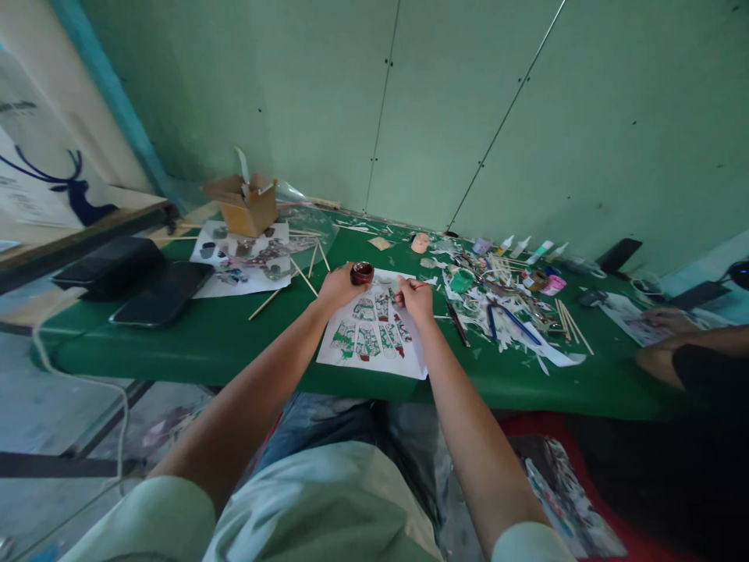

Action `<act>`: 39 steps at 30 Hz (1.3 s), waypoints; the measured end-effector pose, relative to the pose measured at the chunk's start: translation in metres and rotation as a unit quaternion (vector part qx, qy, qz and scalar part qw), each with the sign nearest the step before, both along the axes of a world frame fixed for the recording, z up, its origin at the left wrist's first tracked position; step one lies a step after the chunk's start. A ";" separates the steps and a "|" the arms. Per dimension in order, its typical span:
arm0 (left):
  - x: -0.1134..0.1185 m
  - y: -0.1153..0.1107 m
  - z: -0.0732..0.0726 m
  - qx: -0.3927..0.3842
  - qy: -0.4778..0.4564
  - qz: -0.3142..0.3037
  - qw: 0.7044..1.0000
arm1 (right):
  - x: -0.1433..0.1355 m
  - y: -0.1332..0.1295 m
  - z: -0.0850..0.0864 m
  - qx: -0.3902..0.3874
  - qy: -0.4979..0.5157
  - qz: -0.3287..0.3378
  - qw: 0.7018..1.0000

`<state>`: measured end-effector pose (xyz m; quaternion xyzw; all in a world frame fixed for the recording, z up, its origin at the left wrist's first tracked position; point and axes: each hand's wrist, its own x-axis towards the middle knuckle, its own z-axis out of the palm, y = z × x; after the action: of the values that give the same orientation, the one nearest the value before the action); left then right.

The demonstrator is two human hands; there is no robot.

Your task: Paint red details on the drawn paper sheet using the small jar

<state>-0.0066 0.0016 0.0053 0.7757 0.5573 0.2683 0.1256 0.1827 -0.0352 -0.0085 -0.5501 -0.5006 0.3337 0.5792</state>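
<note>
A small dark red paint pot sits in the grasp of my left hand, its top facing up, over the upper left part of a white sheet. My right hand pinches a thin reddish stick-like tool, probably a fine paintbrush; its tip is too small to make out. Between and below my hands, several pieces patterned in green, white and dark red lie on the sheet. Some of them are close under my right fingers.
Paint pots, bottles, sticks and scraps crowd the green table on the right. At left are a cardboard box, a paper with grey pieces and a dark phone. Another person's hand rests at far right.
</note>
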 end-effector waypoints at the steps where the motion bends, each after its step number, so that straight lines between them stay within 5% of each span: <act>1: 0.000 0.000 0.000 -0.001 0.001 0.001 1.000 | -0.001 0.000 0.000 0.001 -0.007 0.004 1.000; 39: 0.001 0.001 0.000 0.000 0.017 0.007 1.000 | -0.005 0.001 -0.001 0.011 -0.066 0.027 0.997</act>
<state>-0.0057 0.0023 0.0056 0.7761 0.5649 0.2558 0.1145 0.1781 -0.0344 -0.0098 -0.5508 -0.5560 0.3072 0.5414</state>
